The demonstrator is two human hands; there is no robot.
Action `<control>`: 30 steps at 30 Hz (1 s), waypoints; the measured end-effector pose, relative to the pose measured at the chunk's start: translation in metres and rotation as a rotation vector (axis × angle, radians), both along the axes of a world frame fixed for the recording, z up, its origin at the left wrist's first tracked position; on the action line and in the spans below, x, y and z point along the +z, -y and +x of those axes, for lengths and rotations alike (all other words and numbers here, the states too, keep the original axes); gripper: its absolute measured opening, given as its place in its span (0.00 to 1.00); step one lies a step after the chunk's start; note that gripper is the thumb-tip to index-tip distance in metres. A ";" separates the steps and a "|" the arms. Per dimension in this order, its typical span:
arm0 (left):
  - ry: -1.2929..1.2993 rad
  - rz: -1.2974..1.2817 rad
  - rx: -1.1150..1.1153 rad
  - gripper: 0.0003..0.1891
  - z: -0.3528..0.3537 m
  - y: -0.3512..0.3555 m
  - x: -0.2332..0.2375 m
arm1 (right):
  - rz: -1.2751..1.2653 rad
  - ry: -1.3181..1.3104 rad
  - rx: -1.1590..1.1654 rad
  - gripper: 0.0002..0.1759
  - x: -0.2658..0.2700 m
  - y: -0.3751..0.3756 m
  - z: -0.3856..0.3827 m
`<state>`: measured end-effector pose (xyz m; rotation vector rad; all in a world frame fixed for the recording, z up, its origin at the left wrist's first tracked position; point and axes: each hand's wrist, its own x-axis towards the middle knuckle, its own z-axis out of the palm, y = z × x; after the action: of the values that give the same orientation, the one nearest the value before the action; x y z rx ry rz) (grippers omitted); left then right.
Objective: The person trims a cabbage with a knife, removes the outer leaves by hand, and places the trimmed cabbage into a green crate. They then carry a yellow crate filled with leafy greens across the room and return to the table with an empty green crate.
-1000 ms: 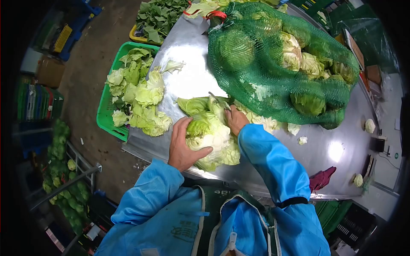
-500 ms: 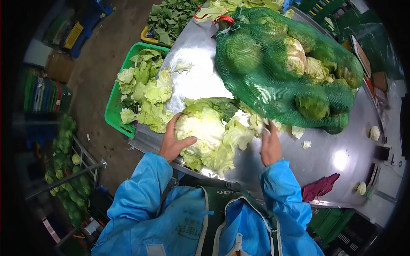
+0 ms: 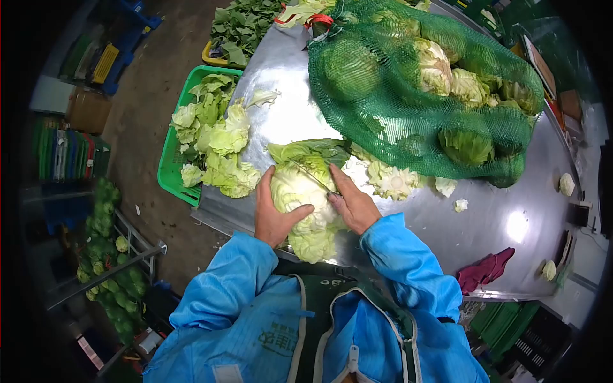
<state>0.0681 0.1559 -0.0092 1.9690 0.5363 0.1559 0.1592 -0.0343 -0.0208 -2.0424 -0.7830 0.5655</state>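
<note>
A pale green cabbage head (image 3: 299, 188) rests on the metal table in front of me, with loose outer leaves around it. My left hand (image 3: 276, 209) is wrapped against its left side, thumb across the front. On the right side, my right hand (image 3: 352, 203) holds a small knife (image 3: 311, 173), whose thin blade lies across the top of the cabbage. The knife's handle is mostly hidden in the fingers. Trimmed leaves (image 3: 391, 181) lie just right of that hand. Behind them is a green mesh bag (image 3: 396, 137) full of cabbages.
To the left, a green crate (image 3: 169, 167) is heaped with leaves. A yellow crate (image 3: 220, 59) of darker greens stands beyond it. A maroon cloth (image 3: 485, 271) lies at the right front of the metal table (image 3: 415, 236). More bagged cabbages (image 3: 118, 290) sit by a metal rail at lower left.
My right hand has moved left with the knife, from beside the mesh bag onto the cabbage. The left hand keeps its hold, and the loose leaf on the right side no longer sticks out.
</note>
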 end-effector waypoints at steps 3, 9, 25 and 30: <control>-0.033 0.064 -0.023 0.53 0.008 -0.003 0.005 | -0.111 0.035 0.034 0.34 0.011 -0.001 0.004; -0.073 0.091 0.008 0.54 0.012 -0.005 0.002 | -0.089 0.103 0.049 0.33 0.005 0.001 0.011; -0.013 -0.270 -0.218 0.53 0.007 -0.061 -0.010 | -0.012 -0.126 -0.430 0.23 -0.068 0.007 0.042; -0.170 0.199 -0.011 0.49 -0.009 -0.043 0.028 | -0.040 -0.308 -0.523 0.22 0.002 0.030 -0.042</control>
<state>0.0593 0.1989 0.0186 2.1911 0.6406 0.0360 0.1176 -0.0641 -0.0191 -2.0210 -0.0467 0.5721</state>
